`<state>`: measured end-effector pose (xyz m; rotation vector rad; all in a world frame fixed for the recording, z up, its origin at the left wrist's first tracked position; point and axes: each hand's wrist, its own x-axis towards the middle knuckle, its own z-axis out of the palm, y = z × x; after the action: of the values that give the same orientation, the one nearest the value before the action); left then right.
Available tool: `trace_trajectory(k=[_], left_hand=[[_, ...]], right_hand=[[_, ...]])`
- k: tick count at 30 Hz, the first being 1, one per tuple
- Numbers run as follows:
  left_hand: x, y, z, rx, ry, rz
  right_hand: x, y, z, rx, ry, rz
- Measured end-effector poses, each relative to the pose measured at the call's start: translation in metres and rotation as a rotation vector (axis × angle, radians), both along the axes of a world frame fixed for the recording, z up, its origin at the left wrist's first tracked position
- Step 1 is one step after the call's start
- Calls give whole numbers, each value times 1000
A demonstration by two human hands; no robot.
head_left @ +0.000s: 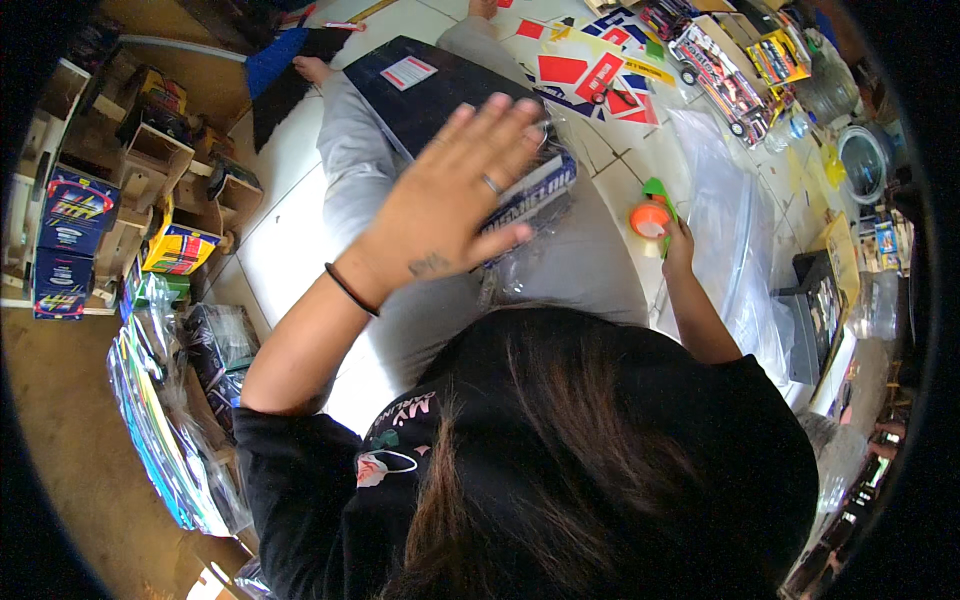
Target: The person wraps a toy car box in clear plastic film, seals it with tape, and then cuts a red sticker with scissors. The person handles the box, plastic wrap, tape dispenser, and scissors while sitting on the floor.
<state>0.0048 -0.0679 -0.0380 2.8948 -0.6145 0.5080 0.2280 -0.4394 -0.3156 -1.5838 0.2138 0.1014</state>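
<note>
A long black box (412,100) with a white-and-red label lies across my lap. Clear plastic film wraps its near end, where blue and white print shows. Over that end hovers or rests my left hand (465,180), fingers stretched out flat; whether it touches the film I cannot tell. It holds nothing visible. Off to the right, just above the floor, my right hand (679,249) grips a green tape dispenser (655,189) carrying an orange-cored roll of tape (649,220).
Cut red, blue and yellow sheets (600,75) lie scattered on the white tiles ahead. A toy truck (708,80) stands at the far right. Clear plastic sheeting (722,215) spreads beyond my right hand. Wooden boxes with printed panels (180,235) and film-wrapped sheets (165,430) line the left.
</note>
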Motion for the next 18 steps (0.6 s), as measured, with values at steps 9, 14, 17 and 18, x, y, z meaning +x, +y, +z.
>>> trace_trajectory(k=[9,14,17,18], left_hand=[[61,77,-3,-550,463,-300],[69,116,-50,-665,106,-95],[66,111,-92,-951,-178,63],[68,108,-103,-1125,-282,112]], right_hand=[[-26,101,81,-104,-381,454],[-52,196,101,518,-261,854],[-51,209,86,631,-131,861],[-51,210,82,611,-140,864]])
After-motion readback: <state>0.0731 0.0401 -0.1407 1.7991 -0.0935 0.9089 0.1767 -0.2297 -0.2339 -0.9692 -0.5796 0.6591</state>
